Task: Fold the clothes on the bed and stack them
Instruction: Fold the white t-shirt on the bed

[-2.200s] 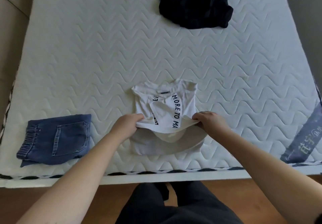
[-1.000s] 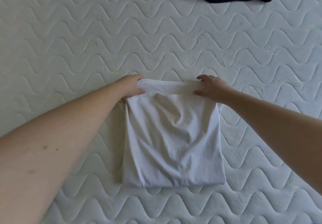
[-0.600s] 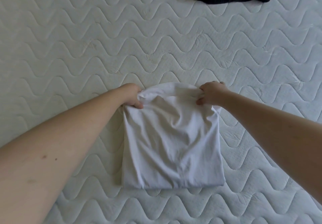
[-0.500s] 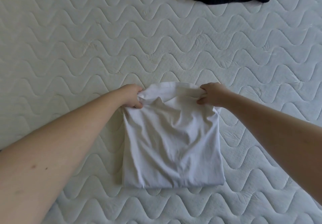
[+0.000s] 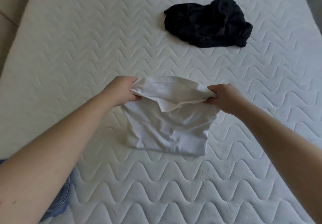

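Since half a second ago, both hands have lifted the far edge of the white shirt (image 5: 167, 124) off the mattress (image 5: 87, 49). The left hand (image 5: 122, 91) and right hand (image 5: 224, 96) each pinch a corner. Open quilting surrounds it; the crumpled black garment (image 5: 207, 26) lies well beyond, denim (image 5: 61, 204) at the near-left edge.

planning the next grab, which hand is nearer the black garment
Right. The right hand is below the crumpled black garment, nearly in line; the left hand is below it, further left.
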`<move>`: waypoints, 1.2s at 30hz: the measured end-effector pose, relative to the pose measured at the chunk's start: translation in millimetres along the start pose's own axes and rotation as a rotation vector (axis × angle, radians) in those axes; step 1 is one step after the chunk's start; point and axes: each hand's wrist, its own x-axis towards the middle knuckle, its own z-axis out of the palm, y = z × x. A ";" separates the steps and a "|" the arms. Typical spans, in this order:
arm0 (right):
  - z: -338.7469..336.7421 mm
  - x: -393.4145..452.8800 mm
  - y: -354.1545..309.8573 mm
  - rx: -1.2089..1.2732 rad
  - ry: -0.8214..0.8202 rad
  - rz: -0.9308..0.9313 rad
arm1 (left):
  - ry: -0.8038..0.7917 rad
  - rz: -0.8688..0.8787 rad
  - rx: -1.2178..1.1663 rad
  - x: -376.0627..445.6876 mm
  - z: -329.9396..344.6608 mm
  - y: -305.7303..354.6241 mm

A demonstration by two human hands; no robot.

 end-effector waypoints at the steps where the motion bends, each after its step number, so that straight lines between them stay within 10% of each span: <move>1: -9.2 -5.2 -7.5 -0.005 0.033 -0.018 | 0.052 0.013 0.020 -3.9 -10.9 6.7; 9: -13.7 -75.8 -23.7 -0.185 0.549 -0.440 | 0.517 0.357 -0.027 -66.0 -13.2 -0.9; 14: 86.3 -136.8 13.7 -0.224 0.545 -0.480 | 0.461 0.407 0.128 -125.9 82.4 -34.9; 24: 256.6 -214.0 64.7 -0.264 -0.068 -0.199 | -0.030 0.112 0.206 -227.4 256.1 -81.0; 31: 242.4 -195.1 69.7 0.227 0.178 0.395 | 0.224 -0.182 0.006 -202.3 240.6 -82.1; 36: 241.3 -172.7 62.2 0.410 0.152 0.668 | 0.122 -0.547 -0.279 -162.8 238.7 -81.6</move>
